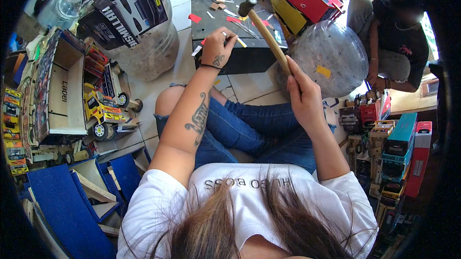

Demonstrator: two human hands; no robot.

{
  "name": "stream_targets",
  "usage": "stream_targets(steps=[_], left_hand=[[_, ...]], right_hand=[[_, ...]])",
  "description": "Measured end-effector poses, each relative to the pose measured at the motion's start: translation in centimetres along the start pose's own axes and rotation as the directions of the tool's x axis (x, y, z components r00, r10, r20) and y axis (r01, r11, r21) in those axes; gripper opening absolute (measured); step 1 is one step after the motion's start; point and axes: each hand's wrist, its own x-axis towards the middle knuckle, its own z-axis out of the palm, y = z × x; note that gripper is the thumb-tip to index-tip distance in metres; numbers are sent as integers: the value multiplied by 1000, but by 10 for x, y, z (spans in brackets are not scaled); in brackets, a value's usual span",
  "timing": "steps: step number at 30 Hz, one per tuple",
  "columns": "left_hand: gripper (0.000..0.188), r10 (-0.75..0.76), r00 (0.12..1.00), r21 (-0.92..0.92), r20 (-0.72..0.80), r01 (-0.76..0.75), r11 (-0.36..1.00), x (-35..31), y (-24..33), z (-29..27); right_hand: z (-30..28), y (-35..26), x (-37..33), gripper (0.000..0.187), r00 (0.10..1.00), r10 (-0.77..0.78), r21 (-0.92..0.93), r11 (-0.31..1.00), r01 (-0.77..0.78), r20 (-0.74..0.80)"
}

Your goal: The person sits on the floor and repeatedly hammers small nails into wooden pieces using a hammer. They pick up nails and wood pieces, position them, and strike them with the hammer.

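I see the right hand (303,88) at two o'clock, fingers wrapped around the handle of the hammer (269,37) at one o'clock; the left hand (219,48) bunches its fingers by the black box (240,63) at twelve, though I can't tell whether they grip anything.

At one o'clock the hammer (271,43) has a tan handle and a dark grey head. At twelve the box (259,62) is black, its scraps (194,18) red, white and blue. The toy truck (102,110) at nine is yellow, the panels (62,206) at eight blue. At six, the shirt (248,208) is white with dark lettering.
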Motion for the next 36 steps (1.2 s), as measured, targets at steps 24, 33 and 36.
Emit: stream_targets(steps=[24,33,36], left_hand=[[9,-69,998,-56,10,69,996,-3,5,0],[12,11,1000,1,-17,-11,1000,0,2,0],[10,-72,997,-36,15,73,997,-2,3,0]], right_hand=[[-4,9,6,36,1000,-24,9,1000,24,-13],[-5,14,7,36,996,78,-30,997,-77,41],[-1,20,5,38,999,-42,-27,999,43,33]])
